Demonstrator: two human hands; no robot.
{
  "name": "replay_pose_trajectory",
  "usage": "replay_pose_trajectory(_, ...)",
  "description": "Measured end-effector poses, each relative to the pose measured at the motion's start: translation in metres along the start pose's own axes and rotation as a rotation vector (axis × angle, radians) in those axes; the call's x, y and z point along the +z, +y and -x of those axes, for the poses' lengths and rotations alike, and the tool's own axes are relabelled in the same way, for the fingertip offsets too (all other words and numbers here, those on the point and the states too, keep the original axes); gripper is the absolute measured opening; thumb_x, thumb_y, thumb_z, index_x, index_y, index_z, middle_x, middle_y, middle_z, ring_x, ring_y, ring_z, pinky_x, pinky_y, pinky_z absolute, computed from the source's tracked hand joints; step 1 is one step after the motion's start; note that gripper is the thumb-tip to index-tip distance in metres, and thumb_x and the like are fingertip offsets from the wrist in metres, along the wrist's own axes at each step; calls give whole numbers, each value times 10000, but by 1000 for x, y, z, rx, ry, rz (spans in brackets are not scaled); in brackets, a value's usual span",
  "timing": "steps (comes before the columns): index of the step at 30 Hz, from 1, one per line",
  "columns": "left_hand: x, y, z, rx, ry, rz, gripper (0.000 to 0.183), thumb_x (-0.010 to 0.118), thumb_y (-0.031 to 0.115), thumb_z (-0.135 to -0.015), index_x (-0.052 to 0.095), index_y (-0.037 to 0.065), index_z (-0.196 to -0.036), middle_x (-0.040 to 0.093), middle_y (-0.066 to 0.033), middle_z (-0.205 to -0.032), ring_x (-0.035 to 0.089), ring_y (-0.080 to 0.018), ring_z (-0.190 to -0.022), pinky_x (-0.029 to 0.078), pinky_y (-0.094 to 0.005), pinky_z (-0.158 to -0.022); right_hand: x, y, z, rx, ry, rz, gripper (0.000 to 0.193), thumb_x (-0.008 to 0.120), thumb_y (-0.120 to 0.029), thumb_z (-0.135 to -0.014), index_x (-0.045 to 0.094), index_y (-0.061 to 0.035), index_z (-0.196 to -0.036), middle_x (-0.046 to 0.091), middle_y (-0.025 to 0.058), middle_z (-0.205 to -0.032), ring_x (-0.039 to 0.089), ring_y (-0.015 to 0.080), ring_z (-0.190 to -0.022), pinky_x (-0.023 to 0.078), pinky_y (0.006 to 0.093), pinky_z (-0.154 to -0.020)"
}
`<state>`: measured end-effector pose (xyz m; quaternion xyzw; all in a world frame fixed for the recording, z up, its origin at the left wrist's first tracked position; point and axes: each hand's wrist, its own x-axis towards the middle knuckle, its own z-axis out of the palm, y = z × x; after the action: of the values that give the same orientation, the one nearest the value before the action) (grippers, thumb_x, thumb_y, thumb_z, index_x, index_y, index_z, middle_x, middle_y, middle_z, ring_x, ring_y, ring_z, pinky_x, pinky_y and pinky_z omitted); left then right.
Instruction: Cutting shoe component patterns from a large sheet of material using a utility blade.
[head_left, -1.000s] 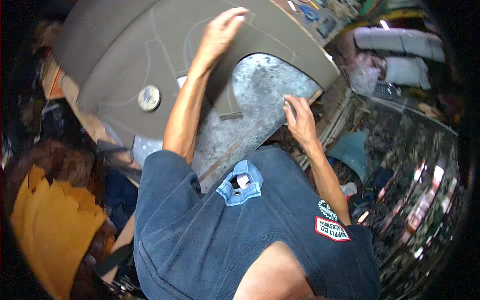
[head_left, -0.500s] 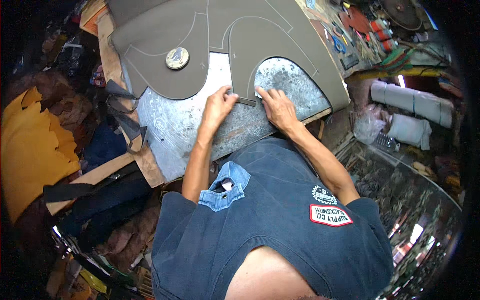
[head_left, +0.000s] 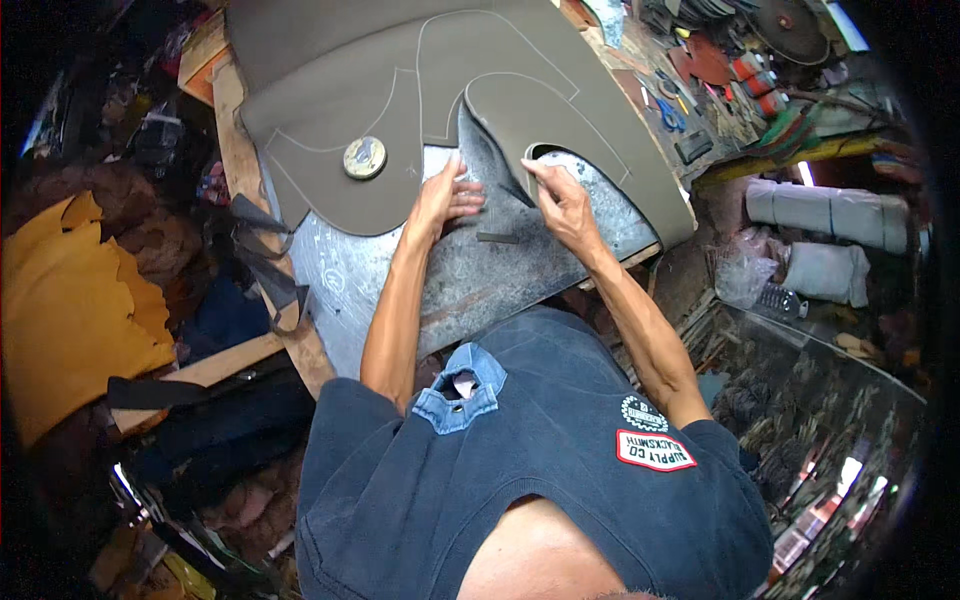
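A large grey-brown leather-like sheet (head_left: 330, 110) with pale drawn outlines and cut edges lies over a scuffed metal-topped table (head_left: 380, 300). My right hand (head_left: 567, 207) pinches the near edge of its tongue between two cut-outs. That tongue is lifted and curled, so its dark underside (head_left: 485, 150) shows. My left hand (head_left: 445, 203) is just left of the tongue, fingers apart, holding nothing; its fingertips are slightly blurred. A small dark strip (head_left: 497, 238) lies loose on the metal between my hands. On the sheet's left part rests a round, flat disc-like object (head_left: 365, 158).
Dark offcuts (head_left: 270, 260) hang over the wooden frame (head_left: 235, 150) at left. A yellow hide (head_left: 85, 310) lies farther left. Blue-handled scissors (head_left: 670, 115) and other tools lie on a board at the far right. Wrapped white rolls (head_left: 825, 212) are below it.
My right hand has taken hold of the tongue's edge and raised it, folding it over. The small strip has been let go onto the metal. My left hand has opened.
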<state>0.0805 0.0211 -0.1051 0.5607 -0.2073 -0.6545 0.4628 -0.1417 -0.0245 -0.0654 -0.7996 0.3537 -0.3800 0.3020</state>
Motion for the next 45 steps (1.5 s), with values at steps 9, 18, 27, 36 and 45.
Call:
replay_pose_trajectory(9, 4, 58, -170, -93, -146, 99, 576, 704, 372, -876, 536, -6, -1277, 642, -167, -1182, 658, -286, -1028, 567, -460, -862, -21, 8, 40, 193, -216, 364, 513, 621, -126, -882, 482, -185, -1373, 560, 151, -961, 611, 347, -900, 524, 450, -760)
replay_pose_trajectory(18, 30, 99, -155, 16, -227, -229, 814, 718, 191, -863, 249, -85, -1468, 547, -263, -1303, 654, -312, -1045, 600, -386, -795, -108, 75, 73, 658, 15, 815, 438, 530, -236, -934, 516, -140, -1361, 464, 248, -1393, 563, 441, -1167, 479, 502, -979)
replay_pose_trajectory(27, -17, 182, -125, 435, -138, -135, 427, 703, 209, -887, 594, 17, -1253, 678, -112, -1097, 657, -197, -921, 556, -334, -771, -119, 108, 76, 675, -30, 711, 483, 485, -303, -920, 526, -169, -1383, 477, 185, -1434, 513, 387, -1264, 415, 454, -1063)
replay_pose_trajectory(36, -13, 267, -32, 645, -200, -348, 410, 713, 244, -889, 618, 4, -1207, 682, -54, -1046, 643, -128, -876, 533, -276, -770, -145, 56, 14, 716, 16, 479, 577, 683, -410, -879, 600, -11, -1287, 668, 207, -1084, 642, 321, -1003, 490, 396, -844)
replay_pose_trajectory(45, 68, 266, 43, 900, -580, -1000, 283, 663, 144, -914, 633, -15, -1147, 670, -38, -932, 552, -111, -838, 480, -283, -795, -162, -140, -118, -359, 37, 462, 478, 742, -297, -839, 626, -67, -1241, 651, 173, -1205, 621, 298, -1138, 491, 384, -963)
